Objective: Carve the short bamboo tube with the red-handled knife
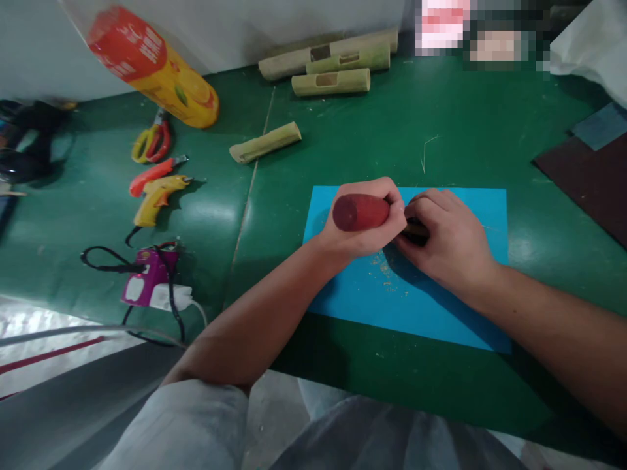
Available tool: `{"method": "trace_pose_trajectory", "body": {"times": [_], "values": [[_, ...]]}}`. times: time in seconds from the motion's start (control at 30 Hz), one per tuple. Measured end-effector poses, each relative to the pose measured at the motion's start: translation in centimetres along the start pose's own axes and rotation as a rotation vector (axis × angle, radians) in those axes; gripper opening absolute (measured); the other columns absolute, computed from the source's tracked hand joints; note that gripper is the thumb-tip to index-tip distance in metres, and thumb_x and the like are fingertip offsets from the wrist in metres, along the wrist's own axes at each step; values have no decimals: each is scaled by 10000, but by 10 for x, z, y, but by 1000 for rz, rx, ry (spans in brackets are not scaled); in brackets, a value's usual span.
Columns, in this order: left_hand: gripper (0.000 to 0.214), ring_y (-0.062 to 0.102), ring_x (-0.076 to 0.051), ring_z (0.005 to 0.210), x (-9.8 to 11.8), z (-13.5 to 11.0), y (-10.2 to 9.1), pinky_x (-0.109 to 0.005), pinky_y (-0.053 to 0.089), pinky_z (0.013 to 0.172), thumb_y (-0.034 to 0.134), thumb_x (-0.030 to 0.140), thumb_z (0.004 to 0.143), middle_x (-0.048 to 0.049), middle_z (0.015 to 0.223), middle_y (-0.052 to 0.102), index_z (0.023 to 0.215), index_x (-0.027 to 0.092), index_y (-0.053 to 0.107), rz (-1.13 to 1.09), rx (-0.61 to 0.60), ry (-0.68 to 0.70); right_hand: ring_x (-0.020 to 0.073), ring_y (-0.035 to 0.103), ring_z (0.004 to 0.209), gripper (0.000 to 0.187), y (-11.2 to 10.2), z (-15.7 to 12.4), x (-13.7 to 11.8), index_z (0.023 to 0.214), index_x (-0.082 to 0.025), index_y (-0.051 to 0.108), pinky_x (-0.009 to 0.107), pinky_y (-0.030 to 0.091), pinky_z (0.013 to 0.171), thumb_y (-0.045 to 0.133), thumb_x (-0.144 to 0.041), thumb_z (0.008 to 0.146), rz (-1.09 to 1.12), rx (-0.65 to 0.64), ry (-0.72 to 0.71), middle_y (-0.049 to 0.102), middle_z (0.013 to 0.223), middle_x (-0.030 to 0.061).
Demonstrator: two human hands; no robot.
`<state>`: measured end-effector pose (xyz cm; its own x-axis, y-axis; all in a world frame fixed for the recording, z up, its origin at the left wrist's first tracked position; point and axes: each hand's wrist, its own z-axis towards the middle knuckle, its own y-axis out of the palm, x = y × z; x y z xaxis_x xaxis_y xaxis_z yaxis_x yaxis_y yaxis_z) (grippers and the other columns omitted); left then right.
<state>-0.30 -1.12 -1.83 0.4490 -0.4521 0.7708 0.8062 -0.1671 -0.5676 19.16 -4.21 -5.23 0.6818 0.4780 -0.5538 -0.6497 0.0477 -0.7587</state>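
My left hand (365, 238) is closed around a thick dark-red handle (360, 212) whose round butt end points left. My right hand (448, 238) is closed right beside it, fingers pressed on a dark piece (416, 230) that is mostly hidden under them. Both hands rest over a blue sheet (343, 294) lying on the green table (294, 183). Pale crumbs (385, 267) lie on the sheet just below the hands.
Several cut bamboo pieces (333, 81) lie at the back, one more (264, 143) nearer. Scissors (151, 140), an orange cutter (154, 173), a yellow glue gun (157, 196), a purple plug with cable (147, 281) and an orange-yellow bag (157, 65) are left. Dark sheets (588, 176) lie right.
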Motion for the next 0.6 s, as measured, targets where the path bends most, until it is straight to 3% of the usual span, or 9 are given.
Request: {"method": "trace_pose_trajectory", "body": {"times": [0.27,0.6], "values": [[350,592,-155,674,-10,2,20,-310,501,635,676,214,978,21,659,577,669,230,512,-121,121,-121,303,650,871,172,-1,3,-1,874,-289,587,441,449,764,756,-276,904,18,-39,29,721,901,70],[376,506,-117,579,-3,0,16,-277,461,560,672,136,930,28,587,503,596,217,518,-273,121,-148,289,649,885,182,-4,6,4,866,-274,636,417,456,767,816,-250,879,142,-72,62,718,893,56]]}}
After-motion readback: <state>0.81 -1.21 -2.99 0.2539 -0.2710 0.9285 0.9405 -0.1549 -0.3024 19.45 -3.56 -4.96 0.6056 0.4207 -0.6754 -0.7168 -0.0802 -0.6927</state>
